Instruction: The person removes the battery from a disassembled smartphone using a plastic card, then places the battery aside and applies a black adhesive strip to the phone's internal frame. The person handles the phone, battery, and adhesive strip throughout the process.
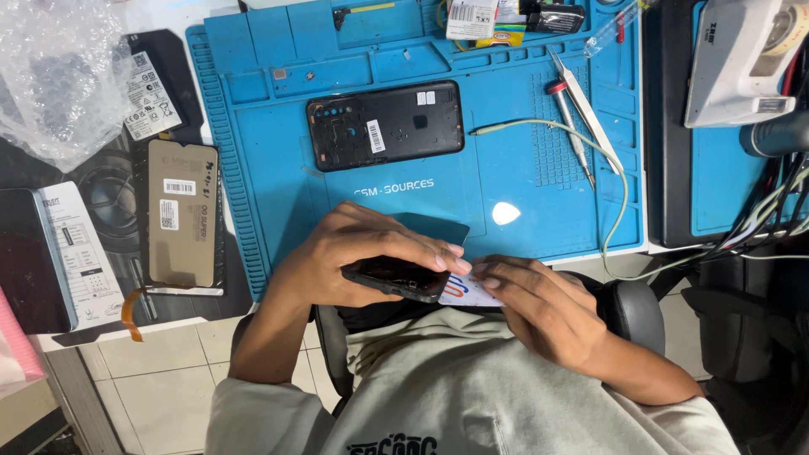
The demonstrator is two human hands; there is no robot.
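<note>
While gripped — phone (396, 278), card (466, 291)

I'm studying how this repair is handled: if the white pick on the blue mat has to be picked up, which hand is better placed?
Probably the right hand: the white pick lies on its side of the blue mat, and it only pinches a thin card, while the left hand grips the black phone.

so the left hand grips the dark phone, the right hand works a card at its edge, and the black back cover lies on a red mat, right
Not quite: the mat is blue, not red, as the head view shows. The rest holds: the left hand grips the dark phone, the right hand works a card at its edge, and the black back cover lies on it.
</note>
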